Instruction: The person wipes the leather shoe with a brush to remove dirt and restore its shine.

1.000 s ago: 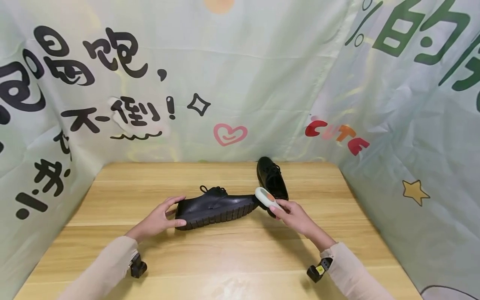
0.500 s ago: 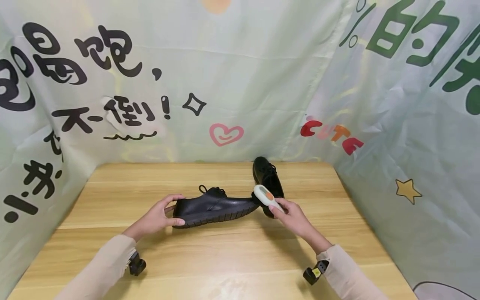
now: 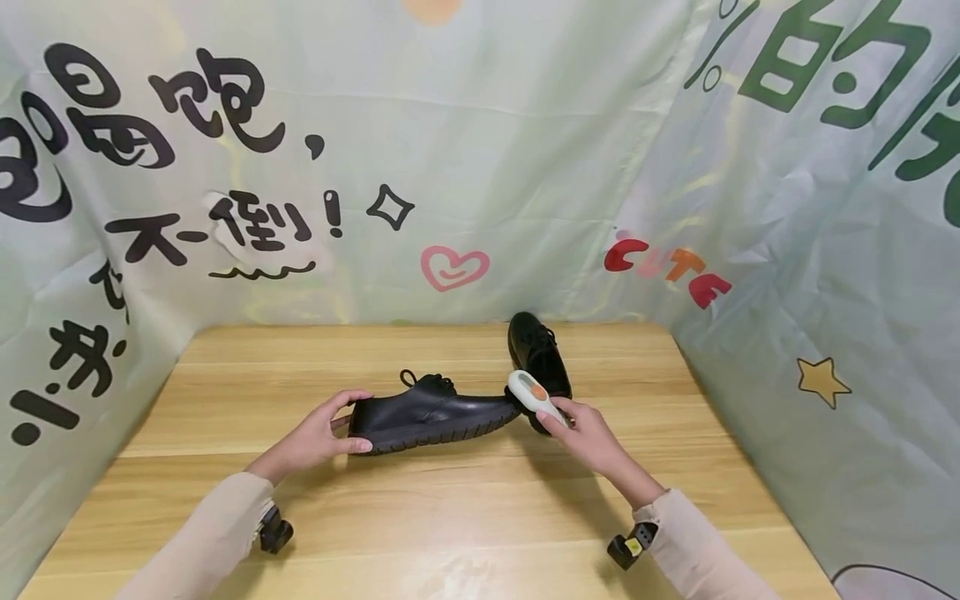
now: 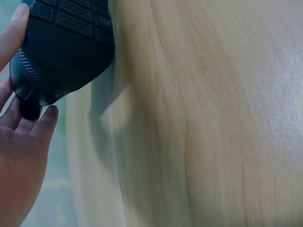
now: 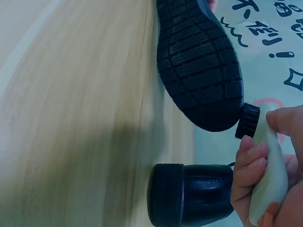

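A black lace-up shoe (image 3: 427,417) is gripped at its heel by my left hand (image 3: 322,433), thumb along the sole edge and fingers at the heel's back. Its treaded sole (image 5: 203,61) shows in the right wrist view, tilted up off the wooden table. My right hand (image 3: 588,433) holds a white shoe brush (image 3: 531,392) with an orange patch. The brush's dark bristles (image 5: 247,121) meet the shoe's toe. In the left wrist view the heel (image 4: 66,47) sits between thumb and fingers.
A second black shoe (image 3: 538,350) stands on the wooden table (image 3: 450,525) behind the brush, toe toward the back. Printed cloth (image 3: 525,167) with lettering hangs along the back and both sides of the table.
The held shoe has turned slightly, so less of its sole shows in the head view. The brush stays at the toe, and both hands keep their holds.
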`<action>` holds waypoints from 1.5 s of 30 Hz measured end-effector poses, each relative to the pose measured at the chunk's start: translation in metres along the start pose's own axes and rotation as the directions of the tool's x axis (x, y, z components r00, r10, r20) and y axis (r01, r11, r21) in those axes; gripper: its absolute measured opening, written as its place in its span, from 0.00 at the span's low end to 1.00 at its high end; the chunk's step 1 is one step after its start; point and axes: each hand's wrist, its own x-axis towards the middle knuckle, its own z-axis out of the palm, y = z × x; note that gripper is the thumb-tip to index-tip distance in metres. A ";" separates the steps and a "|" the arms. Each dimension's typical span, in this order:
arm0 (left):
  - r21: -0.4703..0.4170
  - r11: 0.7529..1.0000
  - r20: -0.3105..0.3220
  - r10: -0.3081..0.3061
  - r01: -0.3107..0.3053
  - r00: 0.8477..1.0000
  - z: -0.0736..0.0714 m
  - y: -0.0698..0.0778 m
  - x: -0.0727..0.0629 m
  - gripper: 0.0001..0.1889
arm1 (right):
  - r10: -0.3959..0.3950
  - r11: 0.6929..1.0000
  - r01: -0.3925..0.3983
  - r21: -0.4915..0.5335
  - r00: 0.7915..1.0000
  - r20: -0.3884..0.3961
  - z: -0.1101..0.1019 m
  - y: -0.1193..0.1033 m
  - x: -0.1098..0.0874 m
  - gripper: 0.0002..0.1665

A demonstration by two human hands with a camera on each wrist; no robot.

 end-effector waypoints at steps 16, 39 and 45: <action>0.058 0.998 -0.068 0.033 -0.029 0.997 0.004 -0.004 0.001 0.42 | -0.196 0.949 0.168 -0.267 0.977 -0.081 0.028 -0.039 0.006 0.22; 0.116 0.990 -0.084 0.086 -0.076 0.993 0.011 -0.003 0.000 0.42 | -0.452 0.667 0.354 -0.656 0.892 0.021 0.068 -0.080 -0.007 0.29; 0.136 0.989 -0.093 0.079 -0.066 0.993 0.009 -0.003 -0.004 0.42 | -0.368 0.762 0.277 -0.586 0.929 -0.038 0.048 -0.066 0.000 0.26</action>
